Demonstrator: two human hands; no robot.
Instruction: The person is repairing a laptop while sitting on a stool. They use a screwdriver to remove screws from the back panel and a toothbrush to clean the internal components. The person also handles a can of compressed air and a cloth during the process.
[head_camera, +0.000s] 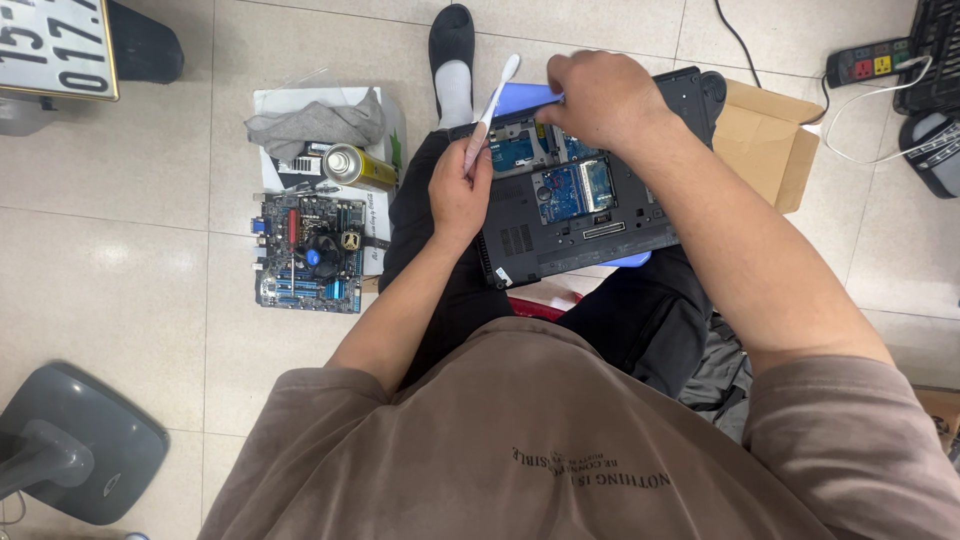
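Laptop (590, 215): black casing, underside open, blue circuit boards showing. Toothbrush (488, 115): white handle. Cloth (525, 97) at far edge of laptop: blue. Motherboard (310, 253) on left: blue with black fan. Spray can (357, 167): gold body, silver top. Rag (318, 123): grey. Cardboard box (765, 140) on right: brown. Floor (130, 250): pale beige tiles.

Head camera looks steeply down, close above the lap and floor (120, 290).
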